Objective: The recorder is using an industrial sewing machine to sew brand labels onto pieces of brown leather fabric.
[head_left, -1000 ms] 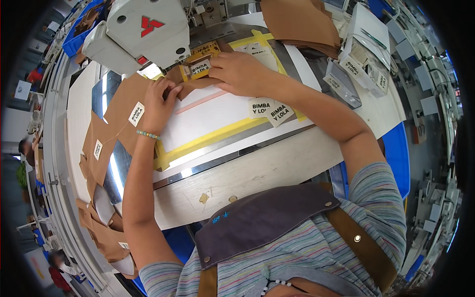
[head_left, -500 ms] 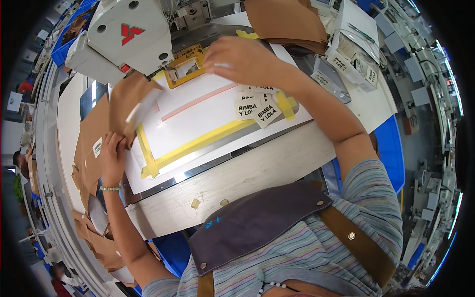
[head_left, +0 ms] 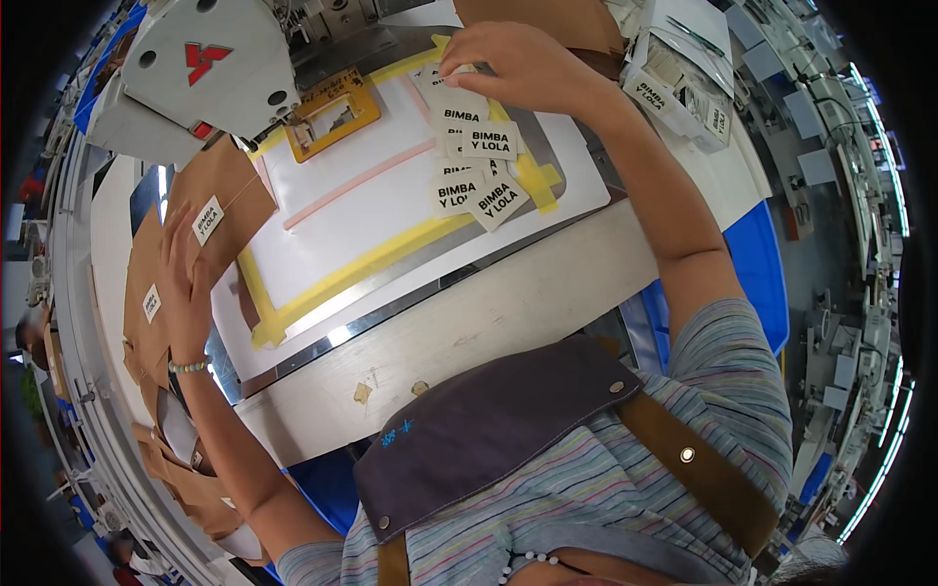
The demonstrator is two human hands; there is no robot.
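My left hand (head_left: 184, 273), fingers spread, lies on brown cut pieces (head_left: 242, 190) at the left, beside an attached cream label (head_left: 207, 220) with black lettering. Loose labels (head_left: 489, 140) are piled on the right of a white, yellow-taped board (head_left: 337, 244). Over the upper labels my right hand (head_left: 493, 68) has loosely bent fingers, apparently apart, with nothing visibly held. A yellow frame template (head_left: 365, 110) sits at the board's top beside the white machine head (head_left: 200, 83).
Brown sheets (head_left: 537, 21) are stacked at the top right, beside a white box of labels (head_left: 674, 88). A blue bin (head_left: 757, 283) is at the right below the wooden table edge (head_left: 459, 313). Other people (head_left: 34, 337) are at the far left.
My left hand has left the template, moving left and down with the brown piece, then up onto the pieces. My right hand has moved up over the labels. The template is now uncovered.
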